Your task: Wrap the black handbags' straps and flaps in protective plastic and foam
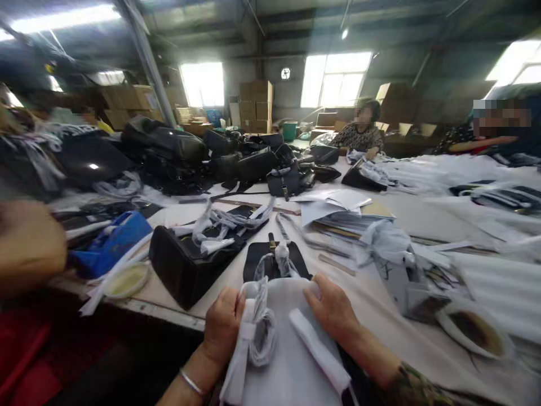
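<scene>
A white foam sheet covers the body of a black handbag, whose flap with a gold-coloured buckle shows beyond the sheet. My left hand is closed on the sheet's left edge, beside a coiled strap wrapped in clear plastic. At the upper right corner, my right hand pinches the sheet between thumb and fingers. A white-wrapped strip lies across the sheet near my right wrist. What lies beneath the sheet is mostly hidden.
Left of my hands stands another black handbag, near a blue container and a tape roll. A carton and another tape roll sit right. Black bags pile up behind; a co-worker sits across the table.
</scene>
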`<state>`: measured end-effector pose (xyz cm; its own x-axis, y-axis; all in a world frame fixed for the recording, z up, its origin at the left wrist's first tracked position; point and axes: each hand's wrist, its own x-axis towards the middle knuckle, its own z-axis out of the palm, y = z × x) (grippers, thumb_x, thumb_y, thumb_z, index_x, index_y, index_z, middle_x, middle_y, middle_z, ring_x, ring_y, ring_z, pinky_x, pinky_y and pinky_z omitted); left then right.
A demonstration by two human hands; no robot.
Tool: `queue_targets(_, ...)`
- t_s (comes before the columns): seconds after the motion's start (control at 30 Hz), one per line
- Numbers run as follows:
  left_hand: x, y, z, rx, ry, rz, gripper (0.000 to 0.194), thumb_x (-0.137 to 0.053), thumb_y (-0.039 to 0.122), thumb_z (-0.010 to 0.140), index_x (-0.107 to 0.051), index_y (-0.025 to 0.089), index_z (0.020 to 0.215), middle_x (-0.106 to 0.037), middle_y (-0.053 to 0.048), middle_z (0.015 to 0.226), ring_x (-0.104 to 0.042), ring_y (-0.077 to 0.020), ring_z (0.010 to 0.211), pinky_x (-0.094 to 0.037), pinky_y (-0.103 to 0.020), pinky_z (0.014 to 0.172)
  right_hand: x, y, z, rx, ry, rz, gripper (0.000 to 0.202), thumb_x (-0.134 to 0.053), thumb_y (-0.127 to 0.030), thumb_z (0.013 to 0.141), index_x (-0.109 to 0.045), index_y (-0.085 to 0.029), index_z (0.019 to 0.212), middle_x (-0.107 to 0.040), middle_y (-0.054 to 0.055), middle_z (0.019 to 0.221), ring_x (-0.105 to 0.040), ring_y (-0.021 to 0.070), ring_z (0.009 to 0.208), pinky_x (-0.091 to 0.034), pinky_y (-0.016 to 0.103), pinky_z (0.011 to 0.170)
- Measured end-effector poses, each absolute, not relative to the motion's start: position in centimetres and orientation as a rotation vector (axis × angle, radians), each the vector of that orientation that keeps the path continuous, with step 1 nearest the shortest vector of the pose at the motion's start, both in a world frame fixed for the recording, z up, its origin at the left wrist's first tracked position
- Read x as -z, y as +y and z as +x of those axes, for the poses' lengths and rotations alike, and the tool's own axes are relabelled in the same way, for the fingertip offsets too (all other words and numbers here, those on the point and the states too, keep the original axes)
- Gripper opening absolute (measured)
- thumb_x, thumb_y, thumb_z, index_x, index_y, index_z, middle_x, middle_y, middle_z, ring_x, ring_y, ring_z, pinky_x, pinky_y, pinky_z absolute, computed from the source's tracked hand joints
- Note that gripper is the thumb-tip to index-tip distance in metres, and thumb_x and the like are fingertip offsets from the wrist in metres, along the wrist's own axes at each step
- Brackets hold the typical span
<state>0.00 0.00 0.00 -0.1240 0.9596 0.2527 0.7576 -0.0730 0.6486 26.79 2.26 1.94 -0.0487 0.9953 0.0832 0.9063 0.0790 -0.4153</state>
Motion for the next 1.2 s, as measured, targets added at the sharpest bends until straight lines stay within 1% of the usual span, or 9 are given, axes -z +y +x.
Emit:
queue_targets(0.3,-0.6,2.1,-1.8,-0.813,1.733,1.765,0.035,-0.053,0.037,0.085,-0.038,0.023,0.058,-0.037,0.006,0.052,-0.040,-0.0131,0.049,-0.029,-0.024,0.048,-2.6,2.4,26.7,-0.445,-2.048,-1.894,0.012,-0.052,-0.025,0.091,-0.054,-0.020,0.101,-0.071,0.008,0.085,-0.068,0.0261,0.083,-0.039,0.031,0.070)
queue_targets(0.43,-1.3,0.6,-1.8,-0.918,1.658,1.851,0.035,-0.050,0.041,0.092,-0.042,0.023,0.064,-0.039,0.004,0.062,-0.042,-0.0144,0.059,-0.035,-0.026,0.057,-2.8,1.9,27.3,-0.509,-2.028,-1.769,0.012,-0.049,-0.028,0.090,-0.053,-0.021,0.099,-0.068,0.005,0.081,-0.065,0.0247,0.078,-0.040,0.031,0.070)
queue_targets(0.63,-0.6,-1.3,-2.4,-1.108,1.432,2.273,0.027,-0.048,0.021,0.097,-0.050,0.021,0.070,-0.046,0.000,0.071,-0.047,-0.0163,0.069,-0.037,-0.029,0.068,-2.9,1.3,28.3,-0.610,-2.074,-1.611,0.009,-0.050,-0.032,0.088,-0.049,-0.023,0.088,-0.059,-0.001,0.070,-0.056,0.0189,0.066,-0.037,0.028,0.063)
queue_targets(0.7,-0.5,-1.3,-2.5,-1.071,1.452,2.308,0.028,-0.047,0.022,0.097,-0.050,0.021,0.069,-0.048,-0.001,0.071,-0.047,-0.0166,0.069,-0.037,-0.029,0.068,-3.0,1.4,28.3,-0.613,-2.077,-1.644,0.010,-0.051,-0.033,0.089,-0.049,-0.023,0.089,-0.059,-0.001,0.070,-0.056,0.0186,0.066,-0.037,0.028,0.063)
queue_targets(0.9,-0.7,0.8,-1.8,-0.739,1.890,1.824,0.031,-0.056,0.031,0.084,-0.041,0.023,0.059,-0.041,0.005,0.055,-0.044,-0.0145,0.055,-0.030,-0.026,0.055,-3.6,3.1,27.2,-0.599,-2.119,-1.938,0.017,-0.054,-0.029,0.087,-0.058,-0.021,0.100,-0.072,0.008,0.092,-0.067,0.0263,0.089,-0.041,0.031,0.071)
queue_targets(1.03,-0.9,2.8,-2.0,-0.675,1.872,1.772,0.026,-0.060,0.023,0.074,-0.045,0.021,0.053,-0.039,0.006,0.049,-0.045,-0.0141,0.050,-0.031,-0.025,0.049,-3.7,3.6,27.2,-0.595,-2.056,-2.091,0.047,-0.060,-0.039,0.085,-0.056,-0.015,0.125,-0.073,0.016,0.106,-0.068,0.0325,0.099,-0.047,0.037,0.078)
queue_targets(1.1,-1.2,3.2,-2.0,-0.707,1.859,1.796,0.008,-0.061,0.022,0.073,-0.060,0.018,0.066,-0.049,0.004,0.057,-0.052,-0.0166,0.056,-0.038,-0.026,0.053,-3.5,3.3,27.5,-0.439,-2.056,-2.106,0.064,-0.060,-0.043,0.087,-0.047,-0.009,0.140,-0.070,0.021,0.113,-0.068,0.0351,0.101,-0.049,0.042,0.081)
queue_targets(1.13,-1.5,3.3,-1.9,-0.739,1.844,1.819,0.010,-0.061,0.022,0.075,-0.066,0.016,0.081,-0.056,0.001,0.066,-0.056,-0.0186,0.064,-0.044,-0.028,0.059,-3.4,3.0,27.6,-0.329,-2.083,-2.061,0.067,-0.059,-0.043,0.089,-0.045,-0.007,0.143,-0.068,0.024,0.119,-0.066,0.0360,0.105,-0.049,0.044,0.084)
queue_targets(1.2,-1.8,3.4,-1.5,-0.811,1.782,1.881,0.035,-0.060,0.025,0.081,-0.066,0.016,0.114,-0.063,-0.006,0.094,-0.062,-0.0222,0.087,-0.050,-0.032,0.076,-3.2,2.4,27.9,-0.117,-2.178,-1.863,0.059,-0.058,-0.035,0.091,-0.049,-0.009,0.143,-0.059,0.025,0.136,-0.059,0.0367,0.121,-0.045,0.047,0.098)
